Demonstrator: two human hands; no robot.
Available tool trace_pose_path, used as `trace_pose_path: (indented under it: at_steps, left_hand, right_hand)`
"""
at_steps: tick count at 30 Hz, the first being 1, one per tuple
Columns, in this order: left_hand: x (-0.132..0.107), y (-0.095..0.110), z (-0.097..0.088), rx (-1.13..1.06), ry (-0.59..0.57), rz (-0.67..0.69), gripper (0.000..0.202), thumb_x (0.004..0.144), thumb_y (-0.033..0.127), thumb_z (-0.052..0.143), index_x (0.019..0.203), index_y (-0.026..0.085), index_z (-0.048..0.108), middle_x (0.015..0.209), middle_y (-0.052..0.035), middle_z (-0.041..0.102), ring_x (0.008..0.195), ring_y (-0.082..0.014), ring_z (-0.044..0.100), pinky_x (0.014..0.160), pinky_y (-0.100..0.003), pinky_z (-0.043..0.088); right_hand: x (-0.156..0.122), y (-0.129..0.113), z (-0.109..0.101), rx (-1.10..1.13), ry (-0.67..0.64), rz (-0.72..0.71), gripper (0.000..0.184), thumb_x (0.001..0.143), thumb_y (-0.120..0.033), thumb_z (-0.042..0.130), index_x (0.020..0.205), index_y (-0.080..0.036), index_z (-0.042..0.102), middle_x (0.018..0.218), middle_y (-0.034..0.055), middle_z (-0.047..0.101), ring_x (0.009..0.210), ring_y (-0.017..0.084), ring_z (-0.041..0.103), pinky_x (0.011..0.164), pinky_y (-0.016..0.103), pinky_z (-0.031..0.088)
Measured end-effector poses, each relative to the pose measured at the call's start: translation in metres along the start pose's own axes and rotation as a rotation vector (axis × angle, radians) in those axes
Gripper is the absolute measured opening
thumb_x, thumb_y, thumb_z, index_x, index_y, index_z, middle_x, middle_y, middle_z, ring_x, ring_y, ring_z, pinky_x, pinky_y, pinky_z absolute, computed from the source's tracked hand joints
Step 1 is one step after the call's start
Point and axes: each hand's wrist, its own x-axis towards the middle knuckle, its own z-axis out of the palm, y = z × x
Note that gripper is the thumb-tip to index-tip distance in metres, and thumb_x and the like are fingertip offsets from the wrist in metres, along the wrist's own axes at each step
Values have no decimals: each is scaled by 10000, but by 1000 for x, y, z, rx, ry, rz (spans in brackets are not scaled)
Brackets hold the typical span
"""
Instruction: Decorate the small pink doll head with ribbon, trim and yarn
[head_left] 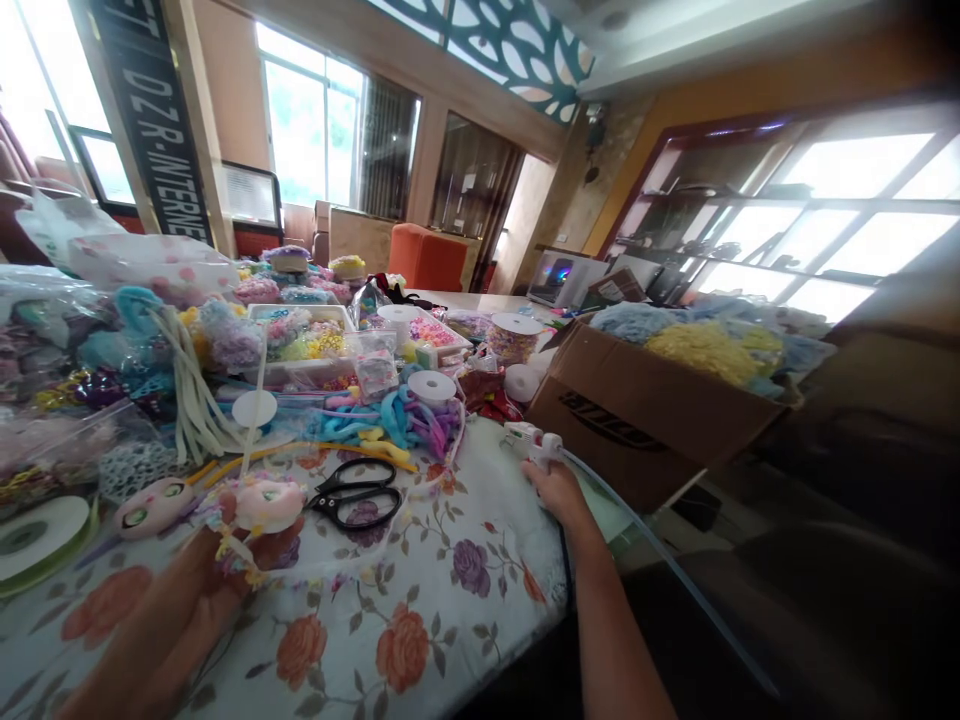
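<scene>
At the lower left, my left hand [217, 575] is closed round a doll head [270, 503] with painted eyes. A pastel flower trim [337, 582] hangs from it and trails across the cloth. A second doll head [154, 507] lies just left of that hand. On the right, near the table edge, my right hand [556, 490] grips a white glue gun [534, 440], its pale cord running down to the lower right. Black-handled scissors [360, 495] lie on the flowered tablecloth [442, 600] between my hands. My left fingers are partly hidden by the head and trim.
A cardboard box [652, 420] full of blue and yellow fluffy material stands close beyond my right hand. Trays of beads [322, 345], blue fuzzy strips [375, 415], ribbon spools [431, 387] and plastic bags [150, 265] crowd the back and left. A ribbon roll [41, 540] lies far left.
</scene>
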Motion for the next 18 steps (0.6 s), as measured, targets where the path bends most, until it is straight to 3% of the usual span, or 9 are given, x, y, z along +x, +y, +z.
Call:
trace_pose_path:
  at_steps: [4,7,10,12,14,15,16,18]
  left_hand:
    - [2,0,-2,17,-33,-11,368,917,271,562,1263,148,583,1042,-88,758,861,-229,740,727,-266,628]
    - [6,-1,-4,-66,-10,-21,327,945,253,516,1252,174,591,1001,-68,763,804,-191,743,689,-221,620]
    - [13,-6,-7,-130,3,36,295,947,175,499,1214,214,617,961,-44,766,768,-165,740,686,-220,621]
    - [17,-8,-9,-159,-16,67,309,937,118,496,1210,199,617,963,-49,759,765,-165,740,740,-268,627]
    - [19,-9,-10,-193,-43,85,305,932,113,511,1209,190,613,967,-47,752,768,-161,739,779,-283,621]
    - [19,-9,-10,-212,-48,94,302,924,115,531,1206,190,612,965,-42,750,773,-157,738,790,-278,617]
    - [18,-9,-10,-224,-58,98,310,917,115,548,1212,190,605,973,-42,749,789,-157,738,804,-276,612]
    - [17,-7,-9,-236,-74,117,329,904,115,574,1224,186,593,968,-48,750,802,-165,737,808,-288,613]
  right_hand:
    - [13,1,7,-91,-47,-39,216,748,-341,543,722,-165,668,651,63,664,747,248,655,636,285,456]
    - [2,0,2,-174,-48,-55,296,791,-371,519,878,-139,681,832,115,713,854,268,667,719,305,474]
    - [-29,-4,-7,-277,-21,-55,400,822,-440,499,966,-108,671,912,200,707,919,340,657,773,384,472]
    - [-56,-13,-7,-427,87,-39,462,843,-479,449,961,-95,678,884,240,700,879,391,652,741,449,468]
    - [-81,-30,-1,-399,261,-143,502,885,-478,374,1038,-108,676,946,220,716,868,387,663,746,468,475]
    - [-93,-42,5,-300,276,-242,497,886,-488,385,1037,-120,683,952,201,726,851,366,675,758,456,485]
    - [-103,-57,13,-168,227,-354,468,882,-498,419,991,-136,696,917,179,737,817,338,688,760,432,500]
    - [-121,-93,31,84,-44,-571,350,895,-457,492,939,-188,712,927,119,754,831,275,704,779,364,520]
